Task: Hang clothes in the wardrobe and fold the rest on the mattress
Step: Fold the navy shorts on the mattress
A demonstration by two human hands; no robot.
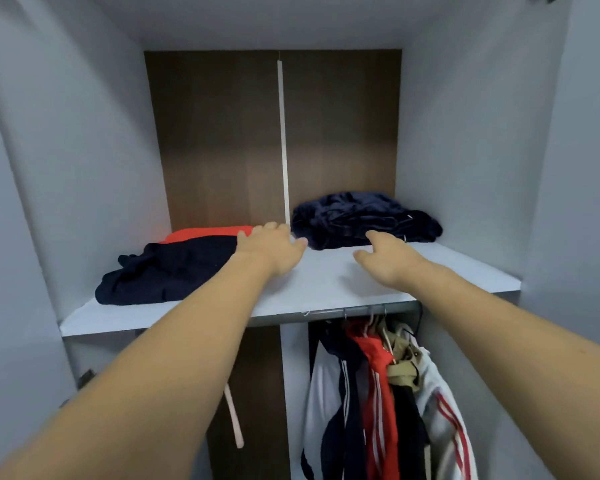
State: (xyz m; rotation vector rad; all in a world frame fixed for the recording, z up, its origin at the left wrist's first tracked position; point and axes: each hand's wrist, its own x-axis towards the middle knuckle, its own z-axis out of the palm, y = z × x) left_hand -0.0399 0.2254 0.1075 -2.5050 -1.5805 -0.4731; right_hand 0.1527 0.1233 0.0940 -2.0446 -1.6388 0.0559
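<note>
Both my arms reach onto the upper wardrobe shelf [326, 289]. My left hand [274, 249] hovers with fingers spread, between a dark navy garment [167, 271] lying over a red one [205, 233] on the left and a crumpled navy pile [364, 220] at the back right. My right hand [387, 258] is spread too, its fingertips close to the front of that navy pile; whether they touch it is unclear. Neither hand holds anything. Below the shelf, several garments [378, 393] in white, navy, red and beige hang on hangers from a rail [361, 311].
The wardrobe has grey side walls [84, 168], a brown back panel [222, 133] with a white vertical strip [283, 133], and a white divider [293, 393] below the shelf. A loose white strip [234, 417] leans in the lower left compartment.
</note>
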